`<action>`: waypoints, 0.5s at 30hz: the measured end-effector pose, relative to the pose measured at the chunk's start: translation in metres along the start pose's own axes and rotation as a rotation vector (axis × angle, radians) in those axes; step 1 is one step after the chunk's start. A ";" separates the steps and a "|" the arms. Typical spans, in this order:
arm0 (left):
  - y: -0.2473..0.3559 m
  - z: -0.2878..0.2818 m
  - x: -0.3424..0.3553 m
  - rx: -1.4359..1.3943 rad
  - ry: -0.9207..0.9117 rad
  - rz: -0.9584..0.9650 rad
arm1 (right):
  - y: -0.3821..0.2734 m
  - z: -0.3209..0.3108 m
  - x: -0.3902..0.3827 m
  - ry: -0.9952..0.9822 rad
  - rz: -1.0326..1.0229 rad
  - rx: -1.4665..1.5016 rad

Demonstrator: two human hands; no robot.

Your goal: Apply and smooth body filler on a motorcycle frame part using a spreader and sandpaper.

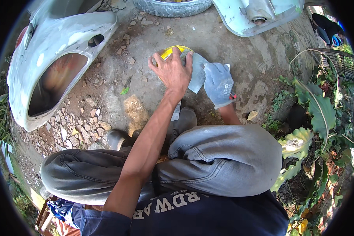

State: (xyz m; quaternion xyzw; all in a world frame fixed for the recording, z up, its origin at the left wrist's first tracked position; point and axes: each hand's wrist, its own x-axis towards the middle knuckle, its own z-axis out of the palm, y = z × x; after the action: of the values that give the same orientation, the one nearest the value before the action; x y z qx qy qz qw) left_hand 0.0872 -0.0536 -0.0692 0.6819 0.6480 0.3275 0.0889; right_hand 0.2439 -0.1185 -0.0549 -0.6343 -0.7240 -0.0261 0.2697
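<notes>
My bare left hand (174, 70) reaches down with its fingers curled over a round, yellow-rimmed container (176, 49), gripping its top. A flat pale grey sheet (198, 72) lies between my two hands, beside the container. In a grey work glove, my right hand (218, 84) is closed at the sheet's right edge. A thin pale edge pokes out past its fingers, but what they hold is mostly hidden.
A large whitish vehicle body panel (67, 47) stands at left near broken tile pieces (76, 133). Ahead are a tyre (173, 8) and another pale panel (259, 17). Leafy plants (316, 106) line the right side. My bent knees (228, 161) are close below my hands.
</notes>
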 end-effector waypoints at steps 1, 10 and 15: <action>-0.003 0.001 -0.001 0.010 0.002 -0.005 | -0.006 -0.001 -0.008 -0.024 0.016 0.027; -0.007 0.002 -0.005 -0.006 -0.028 -0.016 | -0.015 0.000 -0.029 -0.072 0.030 0.053; -0.014 -0.005 -0.004 0.095 0.017 0.073 | -0.021 -0.009 -0.032 -0.009 0.041 0.097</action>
State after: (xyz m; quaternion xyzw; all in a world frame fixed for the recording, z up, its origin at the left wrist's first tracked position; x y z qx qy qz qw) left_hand 0.0731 -0.0574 -0.0742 0.7055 0.6384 0.3053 0.0387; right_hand 0.2290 -0.1552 -0.0540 -0.6354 -0.7124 0.0175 0.2975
